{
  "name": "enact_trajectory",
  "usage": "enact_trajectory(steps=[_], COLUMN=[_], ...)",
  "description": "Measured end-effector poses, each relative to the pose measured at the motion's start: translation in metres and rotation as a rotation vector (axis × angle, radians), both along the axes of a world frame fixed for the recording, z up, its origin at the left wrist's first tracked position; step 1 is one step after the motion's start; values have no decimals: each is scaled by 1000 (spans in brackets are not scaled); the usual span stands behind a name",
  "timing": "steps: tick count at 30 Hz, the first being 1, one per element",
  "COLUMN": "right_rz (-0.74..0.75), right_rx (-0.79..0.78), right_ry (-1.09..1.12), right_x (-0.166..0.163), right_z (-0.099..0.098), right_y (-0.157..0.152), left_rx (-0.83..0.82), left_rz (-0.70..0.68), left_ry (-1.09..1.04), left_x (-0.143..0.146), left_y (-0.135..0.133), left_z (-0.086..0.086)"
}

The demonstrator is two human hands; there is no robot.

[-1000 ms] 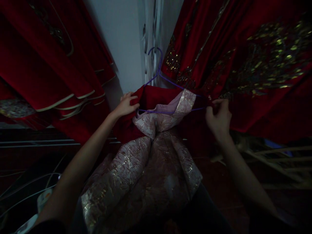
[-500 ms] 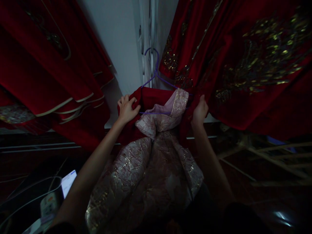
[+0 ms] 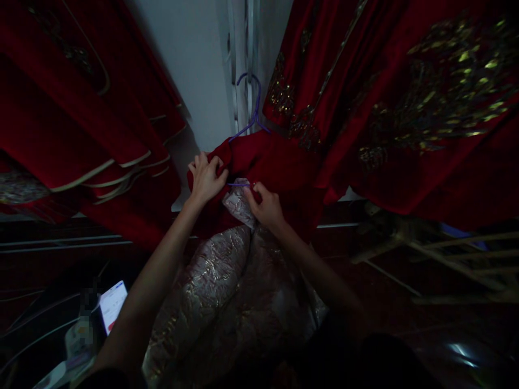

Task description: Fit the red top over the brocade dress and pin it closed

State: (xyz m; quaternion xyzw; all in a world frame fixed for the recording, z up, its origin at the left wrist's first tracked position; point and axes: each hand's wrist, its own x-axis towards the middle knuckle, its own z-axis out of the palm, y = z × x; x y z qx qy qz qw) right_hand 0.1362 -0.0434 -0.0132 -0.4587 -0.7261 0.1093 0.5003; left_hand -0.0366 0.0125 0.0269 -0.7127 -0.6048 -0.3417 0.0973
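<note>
A red garment [image 3: 290, 167] is on a purple wire hanger [image 3: 255, 111], over a pinkish brocade garment [image 3: 219, 265] with a metallic sheen. My left hand [image 3: 207, 177] is closed on the red cloth at the left shoulder. Near the middle of the neckline, my right hand [image 3: 266, 206] pinches the red garment's edge, which lies across the front. That red cloth covers the brocade's right shoulder and much of its collar. Only a small piece of the collar and the hanger's lower bar show between my hands.
Red garments with gold sequins [image 3: 454, 81] hang on the right, and red ones with pale trim [image 3: 81, 119] hang on the left. Behind is a white panel [image 3: 186, 59]. A lit phone [image 3: 113, 305] and cables lie at lower left. A wooden frame [image 3: 438, 254] stands at right.
My right hand has moved left from the right shoulder to the neckline, bringing the red cloth over the brocade collar. My left hand stays at the left shoulder.
</note>
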Motion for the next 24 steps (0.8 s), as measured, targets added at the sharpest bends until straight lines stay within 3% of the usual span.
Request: enact_trajectory(steps=[4, 6, 10, 14, 19, 21, 24], right_rz=[-98, -144, -4, 262, 411, 433, 442], right_rx=[176, 215, 54, -106, -183, -200, -191], right_ry=[54, 109, 265, 216, 288, 319, 378], right_x=[34, 55, 76, 59, 25, 23, 29], right_z=[11, 18, 26, 20, 9, 8, 8], right_y=[3, 8, 26, 52, 66, 63, 54], left_rx=[110, 88, -57, -66, -253, -290, -227], left_rz=[-18, -35, -155, -280, -737, -764, -638], left_ry=[-115, -184, -284, -451, -722, -766, -789], left_x=[-9, -17, -24, 8, 58, 61, 54], left_y=[-8, -15, -23, -16, -6, -6, -9], left_z=[1, 0, -2, -2, -3, -6, -16])
